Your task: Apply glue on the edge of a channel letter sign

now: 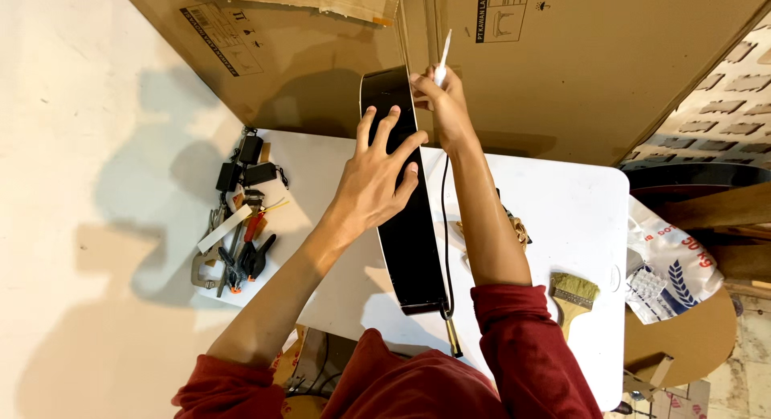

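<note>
Big cardboard sheets (578, 74) stand at the far side, behind a white worktop (562, 218). On it, standing on edge and running near to far, is a glossy black curved panel (411, 234); it looks stiff, thin and slippery, best steadied flat against its broad face. The left hand (377, 178) lies spread open on that face. The right hand (446, 106) is closed around a slim white tool (443, 58) at the panel's far edge. A brush (572, 294) lies right, clamps and pliers (237, 242) left.
</note>
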